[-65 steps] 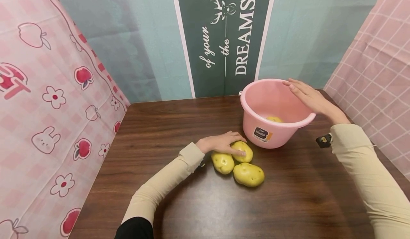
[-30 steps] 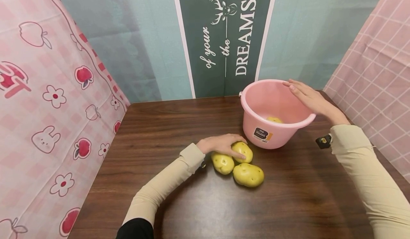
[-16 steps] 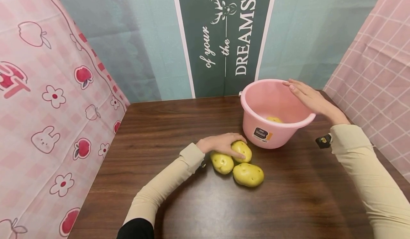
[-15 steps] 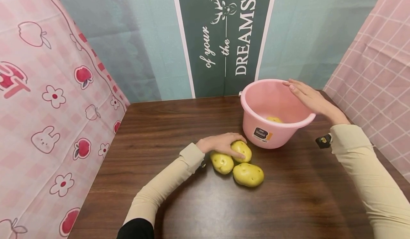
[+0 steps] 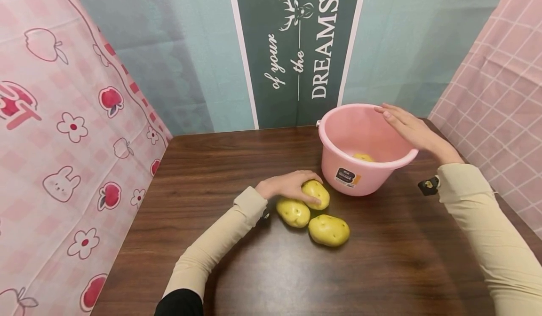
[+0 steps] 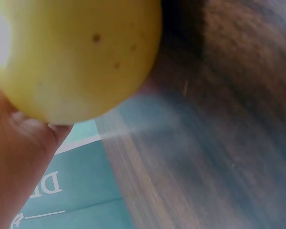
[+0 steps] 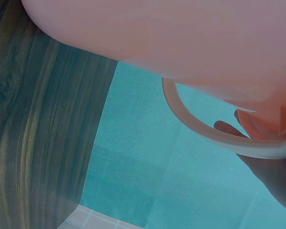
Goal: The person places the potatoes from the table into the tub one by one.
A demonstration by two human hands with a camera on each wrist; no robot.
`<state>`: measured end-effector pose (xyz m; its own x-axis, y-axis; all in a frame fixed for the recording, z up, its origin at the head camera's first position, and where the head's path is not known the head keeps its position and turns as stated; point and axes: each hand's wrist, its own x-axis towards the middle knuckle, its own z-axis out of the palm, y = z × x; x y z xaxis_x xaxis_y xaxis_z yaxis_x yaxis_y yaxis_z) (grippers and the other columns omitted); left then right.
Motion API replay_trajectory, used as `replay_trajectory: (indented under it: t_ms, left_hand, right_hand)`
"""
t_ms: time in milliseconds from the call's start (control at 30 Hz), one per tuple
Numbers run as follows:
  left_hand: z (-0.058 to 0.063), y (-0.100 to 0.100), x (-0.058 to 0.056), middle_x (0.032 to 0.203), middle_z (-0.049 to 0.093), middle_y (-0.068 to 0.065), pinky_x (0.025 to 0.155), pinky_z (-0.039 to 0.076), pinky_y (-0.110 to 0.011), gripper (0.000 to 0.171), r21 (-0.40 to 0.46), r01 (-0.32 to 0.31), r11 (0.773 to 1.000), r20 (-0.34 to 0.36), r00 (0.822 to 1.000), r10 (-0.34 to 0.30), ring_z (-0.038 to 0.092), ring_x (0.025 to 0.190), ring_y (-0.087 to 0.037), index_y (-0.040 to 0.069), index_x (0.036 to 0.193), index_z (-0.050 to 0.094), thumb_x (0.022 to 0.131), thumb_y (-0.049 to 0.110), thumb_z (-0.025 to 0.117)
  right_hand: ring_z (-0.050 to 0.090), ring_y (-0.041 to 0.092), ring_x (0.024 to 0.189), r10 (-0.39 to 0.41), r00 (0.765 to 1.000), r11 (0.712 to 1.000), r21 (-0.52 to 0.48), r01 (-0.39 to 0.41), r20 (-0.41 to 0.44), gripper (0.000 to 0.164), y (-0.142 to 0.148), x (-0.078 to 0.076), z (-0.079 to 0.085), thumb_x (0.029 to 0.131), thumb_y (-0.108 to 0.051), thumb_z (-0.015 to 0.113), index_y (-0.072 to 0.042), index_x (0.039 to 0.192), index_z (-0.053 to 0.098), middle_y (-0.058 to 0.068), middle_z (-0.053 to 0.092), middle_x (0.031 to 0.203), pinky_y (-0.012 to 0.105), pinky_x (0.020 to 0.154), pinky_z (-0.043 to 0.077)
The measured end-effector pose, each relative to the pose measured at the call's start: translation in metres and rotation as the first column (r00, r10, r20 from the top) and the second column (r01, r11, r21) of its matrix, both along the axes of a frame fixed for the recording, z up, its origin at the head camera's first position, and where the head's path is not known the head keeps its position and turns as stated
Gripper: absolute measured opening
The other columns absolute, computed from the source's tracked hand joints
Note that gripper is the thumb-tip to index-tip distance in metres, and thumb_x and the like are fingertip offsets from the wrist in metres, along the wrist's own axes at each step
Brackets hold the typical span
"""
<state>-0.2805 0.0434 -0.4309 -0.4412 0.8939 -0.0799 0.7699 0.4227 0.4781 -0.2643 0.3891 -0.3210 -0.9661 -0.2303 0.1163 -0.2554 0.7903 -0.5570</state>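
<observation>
In the head view my left hand (image 5: pixel 288 185) grips a yellow potato (image 5: pixel 318 196), thumb on the near side and fingers round the far side. The left wrist view shows this potato (image 6: pixel 86 62) large, with part of the palm under it. Two more potatoes lie close by, one potato (image 5: pixel 293 215) below my hand and another potato (image 5: pixel 329 231) nearer me. A pink bucket (image 5: pixel 374 179) stands upright to the right, with a potato (image 5: pixel 363 157) partly visible inside. My right hand (image 5: pixel 408 129) rests on its right rim, fingers straight.
The brown wooden table (image 5: pixel 237 278) carries everything. A green curtain (image 5: pixel 203 71) hangs right behind its far edge, with pink cloths at left and right. In the right wrist view the bucket's handle (image 7: pixel 200 129) hangs beside its wall.
My left hand and its potato have shifted slightly up and left, away from the nearest potato. The neighbouring potato has turned slightly. My right hand and the bucket have stayed put.
</observation>
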Motion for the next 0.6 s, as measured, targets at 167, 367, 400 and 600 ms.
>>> replay_trajectory:
  t_ms: [167, 367, 400, 600]
  left_hand:
    - [0.002, -0.002, -0.002, 0.118, 0.05, 0.011, 0.098, 0.035, -0.022, 0.065, 0.017, 0.0, 1.0, -0.013, 1.0, 0.0, 0.044, 0.112, -0.004, 0.024, 0.123, 0.05, 0.075, 0.067, 0.059]
    - [0.005, -0.007, -0.004, 0.118, 0.05, 0.012, 0.099, 0.035, -0.024, 0.063, 0.033, -0.018, 0.999, -0.017, 1.0, 0.018, 0.044, 0.114, -0.006, 0.025, 0.122, 0.05, 0.075, 0.066, 0.059]
    - [0.006, -0.008, -0.005, 0.118, 0.05, 0.012, 0.099, 0.035, -0.025, 0.063, 0.035, -0.02, 0.999, -0.019, 1.0, 0.021, 0.044, 0.113, -0.006, 0.026, 0.122, 0.05, 0.075, 0.066, 0.059]
    - [0.01, -0.012, -0.007, 0.116, 0.05, 0.013, 0.097, 0.036, -0.024, 0.061, 0.05, -0.029, 0.998, -0.023, 0.999, 0.03, 0.044, 0.111, -0.005, 0.026, 0.121, 0.05, 0.076, 0.066, 0.059]
  right_hand:
    - [0.006, 0.041, 0.139, 0.001, 1.0, 1.0, -0.001, -0.001, -0.002, 0.05, 0.0, 0.0, 0.0, 0.101, -0.038, 0.023, -0.015, 0.145, 0.031, 0.017, 0.013, 0.153, 0.068, 0.102, 0.003]
    - [0.007, 0.042, 0.139, 0.007, 1.0, 1.0, -0.013, -0.007, -0.017, 0.05, 0.0, 0.002, 0.0, 0.101, -0.037, 0.024, -0.013, 0.145, 0.032, 0.018, 0.014, 0.153, 0.067, 0.103, 0.004]
    - [0.008, 0.042, 0.139, 0.007, 1.0, 1.0, -0.015, -0.007, -0.019, 0.05, -0.001, 0.002, 0.0, 0.101, -0.037, 0.025, -0.013, 0.144, 0.033, 0.018, 0.015, 0.153, 0.067, 0.103, 0.004]
    - [0.007, 0.041, 0.139, 0.007, 1.0, 1.0, -0.013, -0.007, -0.013, 0.05, -0.001, 0.003, 0.001, 0.101, -0.037, 0.025, -0.013, 0.145, 0.032, 0.018, 0.014, 0.153, 0.068, 0.102, 0.005]
